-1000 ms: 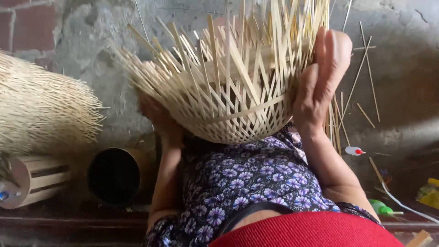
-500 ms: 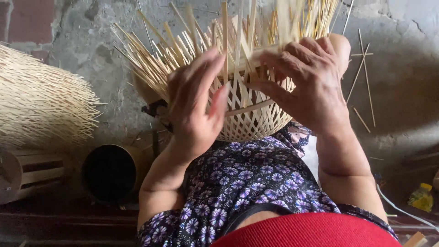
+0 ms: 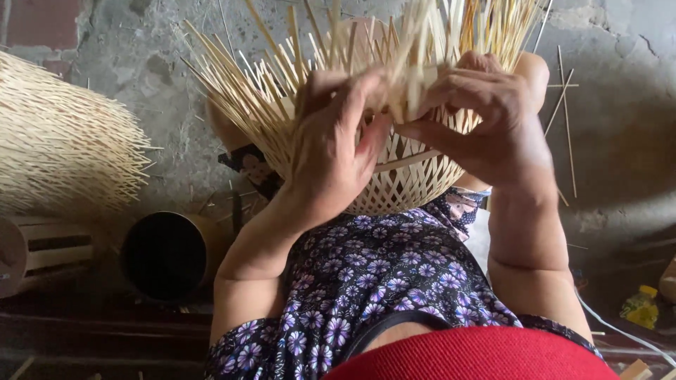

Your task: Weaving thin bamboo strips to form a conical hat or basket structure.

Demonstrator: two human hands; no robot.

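Bamboo basket [image 3: 394, 176] between woven stack [image 3: 63, 134], dark cylinder [image 3: 165, 255].

A big heap of pale woven bamboo work [image 3: 60, 141] lay on the concrete floor [image 3: 620, 155] by the left edge. Just below it stood a slatted wooden cylinder [image 3: 42, 250] on its side, and right beside that a dark round tube [image 3: 165, 253] with its open mouth facing up. Loose bamboo splints [image 3: 567, 119] were scattered on the floor at the right. Near the lower right corner sat a small yellow bottle [image 3: 641, 306], with a thin pale cord [image 3: 620, 331] running past it.
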